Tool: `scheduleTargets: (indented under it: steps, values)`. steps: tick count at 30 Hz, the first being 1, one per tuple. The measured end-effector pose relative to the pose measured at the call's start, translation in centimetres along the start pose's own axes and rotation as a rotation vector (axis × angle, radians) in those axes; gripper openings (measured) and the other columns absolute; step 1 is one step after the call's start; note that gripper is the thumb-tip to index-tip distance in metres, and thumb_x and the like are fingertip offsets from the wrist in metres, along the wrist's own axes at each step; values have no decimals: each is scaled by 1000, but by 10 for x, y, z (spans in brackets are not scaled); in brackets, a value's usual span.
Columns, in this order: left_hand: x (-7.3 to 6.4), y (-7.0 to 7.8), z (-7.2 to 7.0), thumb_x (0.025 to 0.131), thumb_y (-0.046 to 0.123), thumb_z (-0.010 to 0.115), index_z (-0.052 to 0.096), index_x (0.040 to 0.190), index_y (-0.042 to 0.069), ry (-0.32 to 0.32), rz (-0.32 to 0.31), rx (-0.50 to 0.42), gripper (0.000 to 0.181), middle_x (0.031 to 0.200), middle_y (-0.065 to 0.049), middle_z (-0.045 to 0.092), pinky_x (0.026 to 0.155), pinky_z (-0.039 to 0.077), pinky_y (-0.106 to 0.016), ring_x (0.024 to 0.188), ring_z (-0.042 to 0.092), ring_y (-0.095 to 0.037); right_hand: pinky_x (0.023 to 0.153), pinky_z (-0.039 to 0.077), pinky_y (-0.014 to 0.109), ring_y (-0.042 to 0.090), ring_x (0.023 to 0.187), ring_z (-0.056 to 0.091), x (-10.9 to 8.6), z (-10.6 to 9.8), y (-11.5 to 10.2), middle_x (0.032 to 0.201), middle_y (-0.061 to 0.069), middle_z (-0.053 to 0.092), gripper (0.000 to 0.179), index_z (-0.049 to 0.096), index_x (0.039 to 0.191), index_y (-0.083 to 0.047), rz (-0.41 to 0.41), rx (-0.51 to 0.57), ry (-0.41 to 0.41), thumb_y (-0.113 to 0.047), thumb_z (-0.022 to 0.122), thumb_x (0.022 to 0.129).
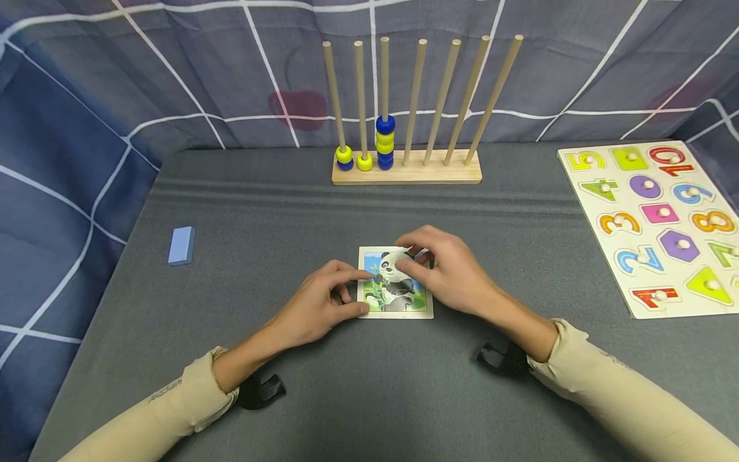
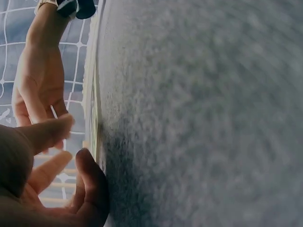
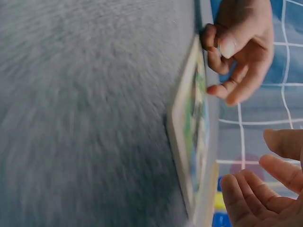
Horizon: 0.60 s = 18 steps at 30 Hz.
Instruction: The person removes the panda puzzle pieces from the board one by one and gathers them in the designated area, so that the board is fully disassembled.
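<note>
A small square panda puzzle with a pale frame lies flat on the grey table, its picture whole where it shows. My left hand is at its left side, thumb tip at the lower left edge and index finger reaching over the picture. In the left wrist view that hand's fingers are loosely bent with nothing between them. Over the puzzle's upper right corner hovers my right hand, partly covering the panda. The right wrist view shows its fingers relaxed, spread and apart from the puzzle board.
Behind the puzzle stands a wooden peg rack with blue and yellow beads on its three left pegs. A number and shape board lies at the right. At the left is a blue block. Checked cloth hangs along the back.
</note>
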<state>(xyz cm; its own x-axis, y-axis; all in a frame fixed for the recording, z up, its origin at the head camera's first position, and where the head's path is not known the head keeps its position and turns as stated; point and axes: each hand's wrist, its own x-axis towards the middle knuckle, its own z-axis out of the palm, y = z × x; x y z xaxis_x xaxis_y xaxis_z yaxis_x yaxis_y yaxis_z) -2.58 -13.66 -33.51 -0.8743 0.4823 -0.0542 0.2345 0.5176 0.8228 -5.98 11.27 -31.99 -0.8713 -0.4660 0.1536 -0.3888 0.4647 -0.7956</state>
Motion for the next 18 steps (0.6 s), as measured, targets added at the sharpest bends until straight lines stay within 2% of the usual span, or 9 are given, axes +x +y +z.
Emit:
scheduleTargets:
  steps: [4, 8, 14, 18]
  values:
    - [1, -1, 3, 83, 12, 81, 69, 125, 11, 26, -14, 69, 44, 109, -4, 57, 67, 43, -30, 73, 50, -11, 76, 50, 37, 17, 89, 61, 7, 12, 3, 106, 6, 66, 27, 69, 118, -3, -5, -13, -55, -14, 71, 93]
    - [3, 0, 6, 82, 13, 82, 67, 127, 11, 22, -40, 125, 48, 110, -2, 55, 68, 42, -31, 72, 49, -8, 75, 47, 37, 16, 86, 59, 14, 17, 7, 104, 6, 66, 30, 68, 120, -3, 15, -45, -112, -15, 71, 93]
    - [4, 1, 7, 82, 14, 82, 67, 128, 9, 25, -49, 152, 49, 113, -3, 53, 69, 42, -31, 73, 50, -7, 73, 45, 36, 19, 86, 55, 26, 14, 10, 101, 8, 60, 35, 66, 124, 0, 42, -45, -208, -15, 70, 93]
    - [3, 1, 6, 81, 16, 83, 67, 127, 9, 22, -50, 163, 49, 120, -4, 51, 69, 43, -31, 74, 51, -7, 70, 42, 35, 19, 83, 50, 30, 16, 9, 103, 9, 54, 39, 65, 128, -2, 42, -81, -274, -17, 71, 93]
